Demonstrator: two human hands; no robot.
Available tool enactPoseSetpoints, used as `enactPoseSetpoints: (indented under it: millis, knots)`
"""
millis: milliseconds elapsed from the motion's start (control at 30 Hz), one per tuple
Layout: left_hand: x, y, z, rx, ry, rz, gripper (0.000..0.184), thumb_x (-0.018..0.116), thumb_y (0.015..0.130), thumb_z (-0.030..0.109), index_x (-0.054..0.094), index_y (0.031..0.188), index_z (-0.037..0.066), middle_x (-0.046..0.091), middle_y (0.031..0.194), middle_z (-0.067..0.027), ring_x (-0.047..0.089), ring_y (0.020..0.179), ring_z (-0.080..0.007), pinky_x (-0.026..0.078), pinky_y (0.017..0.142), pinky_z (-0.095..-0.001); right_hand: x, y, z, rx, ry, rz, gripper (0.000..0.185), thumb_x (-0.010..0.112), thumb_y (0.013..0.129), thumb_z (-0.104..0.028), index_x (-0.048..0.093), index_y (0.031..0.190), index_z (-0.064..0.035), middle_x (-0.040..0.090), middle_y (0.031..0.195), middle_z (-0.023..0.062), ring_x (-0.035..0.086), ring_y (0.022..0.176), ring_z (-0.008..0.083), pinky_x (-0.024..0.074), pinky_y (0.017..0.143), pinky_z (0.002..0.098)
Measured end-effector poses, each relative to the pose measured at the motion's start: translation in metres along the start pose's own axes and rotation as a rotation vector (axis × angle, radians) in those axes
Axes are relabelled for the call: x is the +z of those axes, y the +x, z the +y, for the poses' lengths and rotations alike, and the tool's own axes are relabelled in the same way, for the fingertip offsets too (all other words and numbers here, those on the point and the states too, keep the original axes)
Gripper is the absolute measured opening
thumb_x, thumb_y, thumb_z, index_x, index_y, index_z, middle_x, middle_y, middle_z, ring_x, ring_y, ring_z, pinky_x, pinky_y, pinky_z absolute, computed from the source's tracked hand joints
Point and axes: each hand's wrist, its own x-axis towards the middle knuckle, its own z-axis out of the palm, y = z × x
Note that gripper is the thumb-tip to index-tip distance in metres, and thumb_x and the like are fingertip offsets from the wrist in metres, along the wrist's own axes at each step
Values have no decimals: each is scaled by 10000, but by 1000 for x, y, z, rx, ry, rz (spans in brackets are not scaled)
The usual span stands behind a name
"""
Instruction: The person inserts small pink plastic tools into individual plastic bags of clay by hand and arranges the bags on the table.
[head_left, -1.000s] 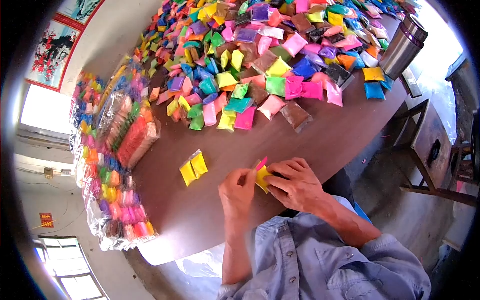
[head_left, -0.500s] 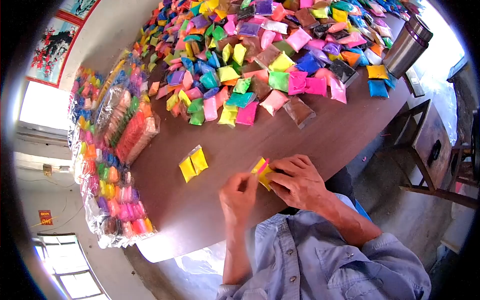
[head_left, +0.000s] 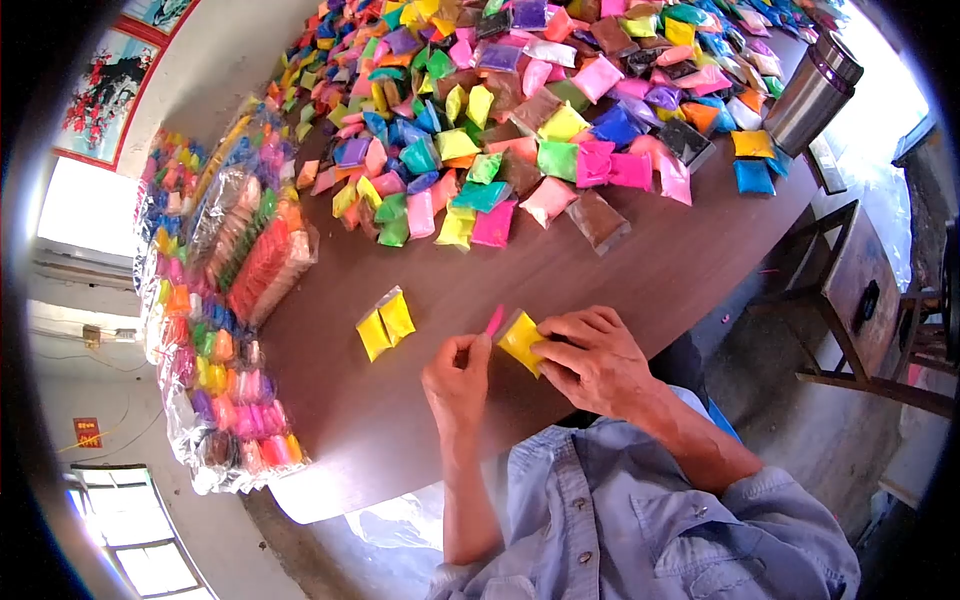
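Between the fingers of my left hand (head_left: 458, 380) is a small pink strip (head_left: 495, 320), its tip sticking up. My right hand (head_left: 598, 362) grips a yellow packet (head_left: 521, 343) by its right side, just above the table. A narrow gap separates the strip from the packet. Two more yellow packets (head_left: 385, 322) lie side by side on the brown table (head_left: 340, 400), to the left of my hands.
A large heap of coloured packets (head_left: 480, 170) covers the table's far part. Clear bags of coloured packs (head_left: 235, 400) line the left edge. A steel flask (head_left: 812, 95) stands at the far right, beyond which is a wooden stool (head_left: 855, 290).
My left hand has moved left with the pink strip, away from the yellow packet. The packet is now more fully visible in my right hand, which has hardly moved.
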Motion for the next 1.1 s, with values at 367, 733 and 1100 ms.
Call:
enactPoseSetpoints:
  millis: [367, 733, 1100]
  knots:
    - [5, -23, 1, 145, -27, -6, 193, 782, 925, 186, 758, 969, 0, 746, 816, -107, 673, 747, -137, 540, 701, -298, -2, 3, -2, 1, -12, 1, 270, 788, 835, -159, 703, 1090, -132, 647, 1161, 49, 638, 1068, 269, 457, 984, 445]
    - [-3, -4, -6, -84, -98, 16, 197, 784, 912, 184, 750, 932, -9, 734, 768, -70, 649, 697, -124, 534, 674, -297, -1, 2, -3, -1, -22, 6, 263, 788, 841, -157, 701, 1087, -131, 648, 1158, 50, 642, 1059, 265, 462, 974, 436]
    - [-2, -17, -9, 106, -17, -63, 193, 761, 939, 190, 766, 999, 7, 754, 844, -90, 675, 759, -135, 543, 708, -286, -1, 3, -4, 27, -24, 15, 293, 832, 799, -113, 725, 1071, -132, 673, 1152, 25, 659, 1050, 243, 472, 970, 436]
